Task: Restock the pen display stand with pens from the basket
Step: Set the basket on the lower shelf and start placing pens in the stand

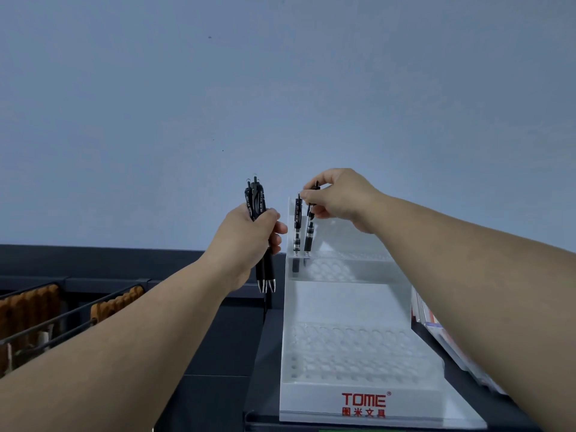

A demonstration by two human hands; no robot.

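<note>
Nearest, below both forearms, the white pen display stand shows its front lip with a red logo. Behind the lip is a lower tier of holes with no pens in them. Well out to the left of the left hand, wire racks hold brown items.

Further off, the left hand is wrapped around a bundle of black pens, upright with tips down, just left of the stand. It seems to serve as a ready supply, sparing trips to the basket, which is not in view.

To the right of that hand, the right hand pinches the clip end of a single pen between thumb and fingertips. The pen's tip is at the mouth of a hole near the left end of the upper tier. The high grip probably keeps the barrel vertical for the hole.

Just left of this pen, a seated pen stands upright in the stand, so restocking looks barely begun. Beyond both hands is a plain blue-grey wall.
</note>
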